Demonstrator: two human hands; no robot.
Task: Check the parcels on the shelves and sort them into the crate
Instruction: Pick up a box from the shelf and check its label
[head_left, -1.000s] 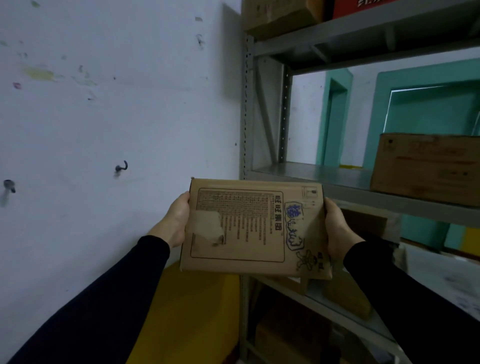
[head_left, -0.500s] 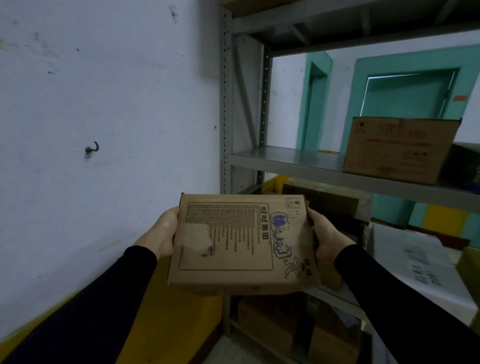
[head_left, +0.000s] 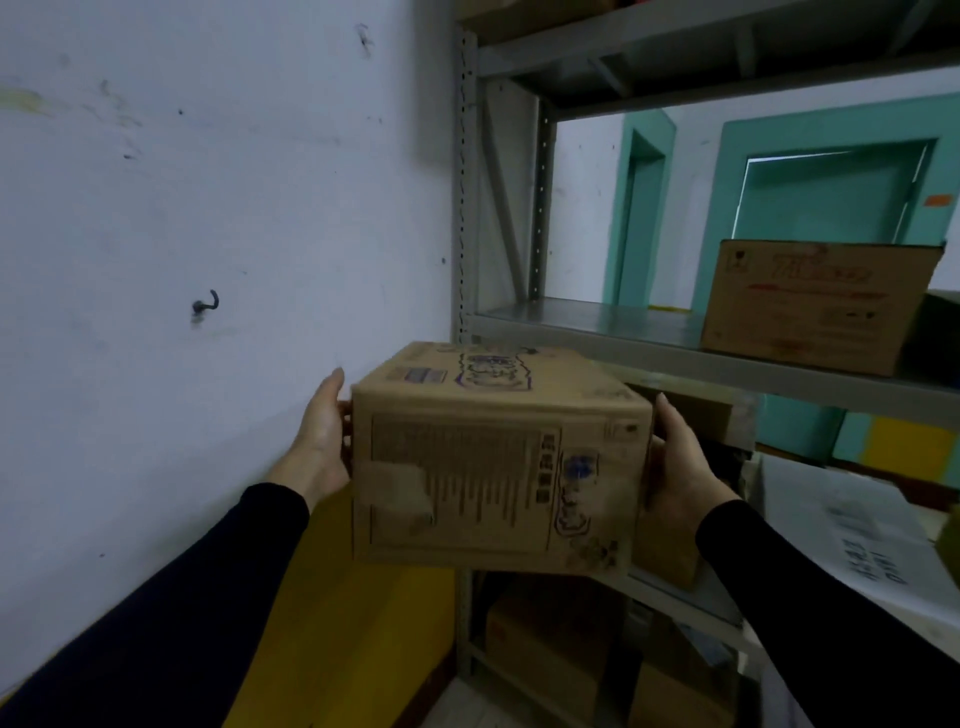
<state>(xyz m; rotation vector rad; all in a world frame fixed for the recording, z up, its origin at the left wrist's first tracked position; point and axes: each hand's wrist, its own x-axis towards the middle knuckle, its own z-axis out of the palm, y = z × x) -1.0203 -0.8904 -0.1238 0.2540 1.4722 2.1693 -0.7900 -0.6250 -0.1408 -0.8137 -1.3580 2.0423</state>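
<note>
Centrally in the frame, a cardboard parcel (head_left: 498, 462) is held in the air, the left hand (head_left: 322, 441) grasping its left end and the right hand (head_left: 675, 467) its right end. Its long axis runs left to right; the printed face is tilted toward the camera. Print is blurred, unreadable. Behind it stands a grey metal shelf (head_left: 597, 325) carrying a brown carton (head_left: 810, 306) at right. A wall hook (head_left: 205, 304) sits at left.
</note>
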